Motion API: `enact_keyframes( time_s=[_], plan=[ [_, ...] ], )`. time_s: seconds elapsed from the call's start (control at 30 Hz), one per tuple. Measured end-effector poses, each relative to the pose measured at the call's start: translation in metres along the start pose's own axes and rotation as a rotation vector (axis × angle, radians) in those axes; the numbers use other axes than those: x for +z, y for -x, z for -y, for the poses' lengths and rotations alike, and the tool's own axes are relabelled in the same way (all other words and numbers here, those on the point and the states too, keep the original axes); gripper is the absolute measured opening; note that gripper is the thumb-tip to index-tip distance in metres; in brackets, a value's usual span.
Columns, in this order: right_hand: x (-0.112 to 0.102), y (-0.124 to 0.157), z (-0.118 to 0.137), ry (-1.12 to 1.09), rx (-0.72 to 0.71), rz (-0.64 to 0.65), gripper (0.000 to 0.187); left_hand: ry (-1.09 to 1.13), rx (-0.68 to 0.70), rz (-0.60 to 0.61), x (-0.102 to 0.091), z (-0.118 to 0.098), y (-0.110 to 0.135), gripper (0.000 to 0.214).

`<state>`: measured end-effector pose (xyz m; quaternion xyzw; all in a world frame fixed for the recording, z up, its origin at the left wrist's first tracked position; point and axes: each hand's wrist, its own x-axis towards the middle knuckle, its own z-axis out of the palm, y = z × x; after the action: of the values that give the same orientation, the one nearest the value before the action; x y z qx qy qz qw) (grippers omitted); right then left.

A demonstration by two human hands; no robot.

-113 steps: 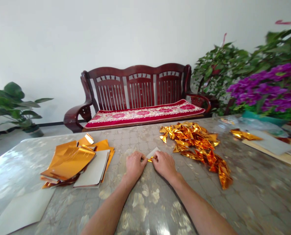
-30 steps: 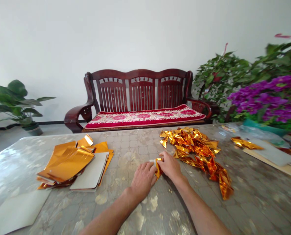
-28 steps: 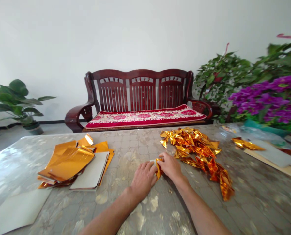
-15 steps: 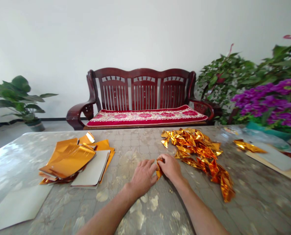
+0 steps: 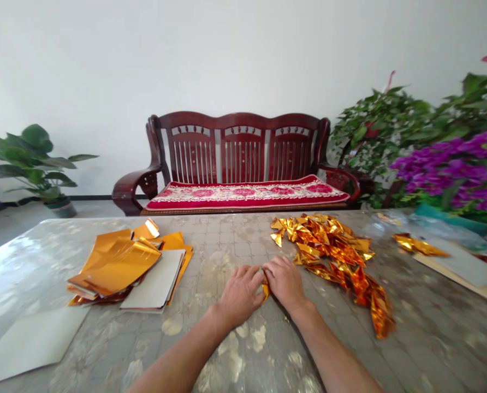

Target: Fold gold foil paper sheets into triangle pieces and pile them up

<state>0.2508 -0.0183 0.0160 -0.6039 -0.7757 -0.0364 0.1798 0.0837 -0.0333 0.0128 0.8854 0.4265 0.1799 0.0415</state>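
Observation:
Both hands meet over the middle of the table around a small piece of gold foil paper, most of it covered by the fingers. My left hand grips its left side with fingers bent. My right hand pinches the far right part, its knuckles turned up. To the right lies a heap of folded gold foil pieces, shiny and pointed. At the left is a loose stack of flat gold foil sheets, with pale-backed sheets beside and on it.
A single pale sheet lies at the near left of the patterned table. At the right are boards with one gold piece, clear plastic and purple flowers. Behind the table stands a wooden bench with a red cushion.
My right hand has turned slightly, its fingers now lying more over the foil paper, so less of it shows. My left hand stays nearly in place.

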Motion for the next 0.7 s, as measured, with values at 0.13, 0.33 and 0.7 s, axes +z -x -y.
enact_keyframes(
  time_s=[0.13, 0.33, 0.7],
  plan=[
    [-0.0004, 0.0001, 0.0022, 0.033, -0.014, 0.000, 0.024, 0.009, -0.001, -0.001, -0.0015, -0.0011, 0.0005, 0.023],
    [0.0002, -0.0004, 0.0054, 0.077, -0.042, 0.004, 0.020, 0.016, 0.003, -0.010, 0.0004, 0.0001, 0.0008, 0.023],
    [-0.0004, -0.0005, 0.0097, 0.119, -0.078, 0.030, 0.015, 0.037, 0.005, -0.014, 0.0004, 0.0009, 0.0002, 0.025]
  ],
)
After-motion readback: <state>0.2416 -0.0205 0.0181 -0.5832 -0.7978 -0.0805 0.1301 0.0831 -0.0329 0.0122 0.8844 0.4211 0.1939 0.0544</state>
